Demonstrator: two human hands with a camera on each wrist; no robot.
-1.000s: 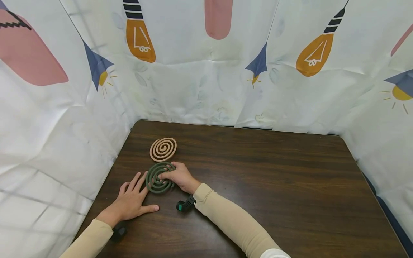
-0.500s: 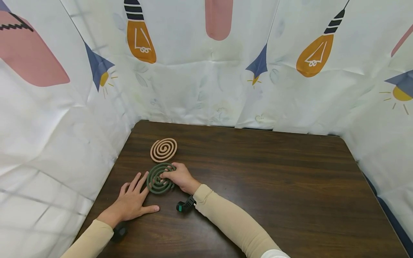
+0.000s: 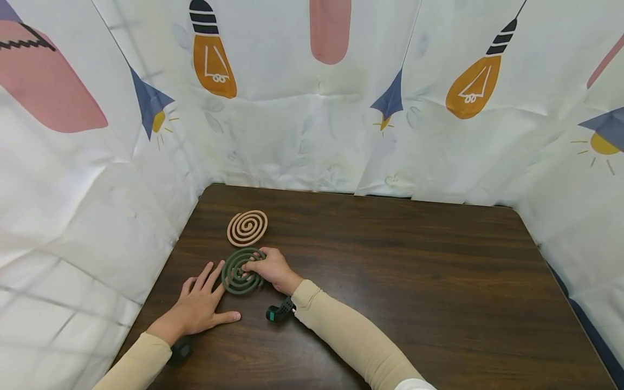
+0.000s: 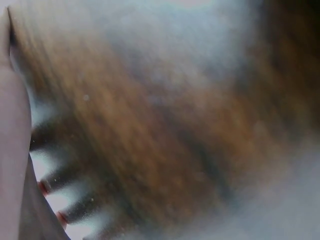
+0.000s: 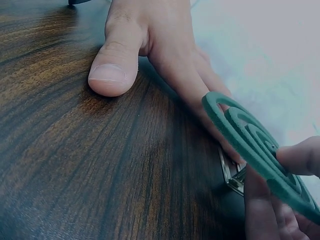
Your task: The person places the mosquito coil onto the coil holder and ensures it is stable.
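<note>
A green mosquito coil (image 3: 235,272) is pinched by my right hand (image 3: 277,270), with the thumb on its upper face near the centre and other fingers beneath. In the right wrist view the coil (image 5: 255,142) stands tilted above the table. My left hand (image 3: 197,307) lies on the table with spread, straight fingers, the thumb pointing right. Its fingertips reach a small metal stand (image 5: 234,179) under the coil, mostly hidden; whether they press it I cannot tell. A tan mosquito coil (image 3: 247,227) lies flat just beyond the green one. The left wrist view is blurred.
The dark wooden table (image 3: 414,271) stretches far to the right of both hands. White printed cloth (image 3: 312,146) hangs along its back and sides. A black strap (image 3: 281,310) sits at the right wrist, and a dark device (image 3: 180,349) at the left.
Both hands and the green coil stay almost where they were. Only a slight downward shift of the whole head view shows.
</note>
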